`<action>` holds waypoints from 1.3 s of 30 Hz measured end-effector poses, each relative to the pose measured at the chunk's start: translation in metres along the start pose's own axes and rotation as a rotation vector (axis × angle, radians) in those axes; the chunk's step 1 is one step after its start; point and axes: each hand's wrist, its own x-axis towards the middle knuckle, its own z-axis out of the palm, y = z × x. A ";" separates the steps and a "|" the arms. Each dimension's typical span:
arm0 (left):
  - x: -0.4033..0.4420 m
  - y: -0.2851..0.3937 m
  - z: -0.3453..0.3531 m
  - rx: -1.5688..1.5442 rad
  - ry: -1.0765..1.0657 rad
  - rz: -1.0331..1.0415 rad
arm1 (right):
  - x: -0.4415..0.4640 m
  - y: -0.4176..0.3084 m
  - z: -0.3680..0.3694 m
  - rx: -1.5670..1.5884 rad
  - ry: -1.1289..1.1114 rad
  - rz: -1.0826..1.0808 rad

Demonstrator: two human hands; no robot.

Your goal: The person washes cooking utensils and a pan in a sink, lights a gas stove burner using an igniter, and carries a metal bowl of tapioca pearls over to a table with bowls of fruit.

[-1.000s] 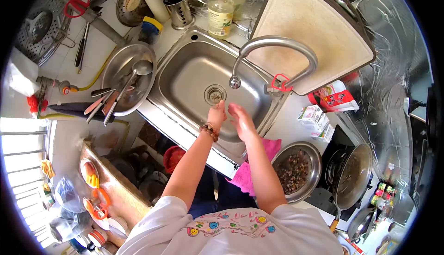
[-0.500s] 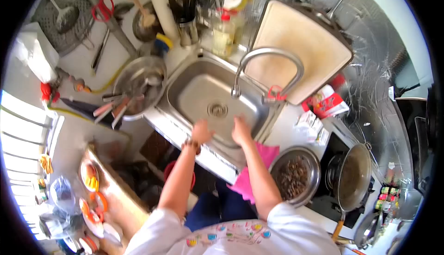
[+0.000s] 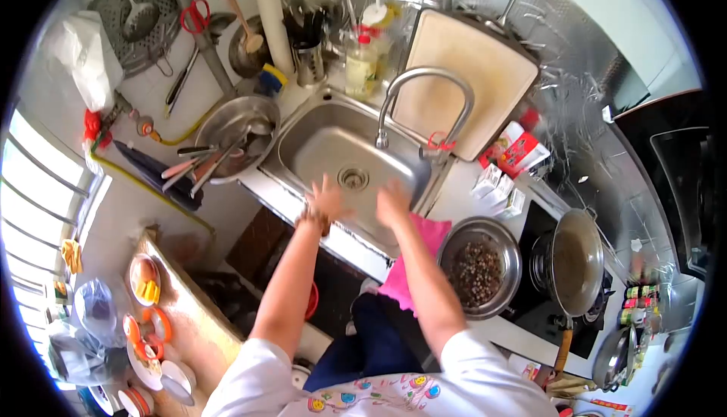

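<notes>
My left hand [image 3: 326,199], with a beaded bracelet at the wrist, is over the near left part of the steel sink [image 3: 322,129], fingers spread, holding nothing. To its right, over the near right part of the basin, my right hand [image 3: 392,203] is blurred; its fingers are smeared, so its grip is unclear. The hands are apart. Beyond them the curved faucet [image 3: 447,76] hangs over the basin, with no water visible. A pink cloth [image 3: 428,239] drapes over the counter edge below my right forearm.
Right of the sink are a steel bowl of small brown pieces [image 3: 477,266], white boxes [image 3: 496,188] and a wok [image 3: 577,266] on the stove. A cutting board [image 3: 462,69] leans behind the faucet. A bowl of utensils [image 3: 235,137] is at left.
My hands have moved apart and back toward the sink's near edge. My left fingers have spread. The whole view has shifted as the head moved.
</notes>
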 end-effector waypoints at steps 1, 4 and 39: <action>-0.002 -0.005 0.011 -0.095 0.156 0.055 | -0.003 0.005 0.018 0.515 0.133 -0.244; 0.000 -0.028 0.042 -0.331 0.405 0.296 | -0.016 -0.008 0.010 0.808 0.090 -0.255; -0.343 0.252 0.116 -0.526 0.460 0.364 | -0.569 0.259 -0.012 0.501 -0.358 -0.084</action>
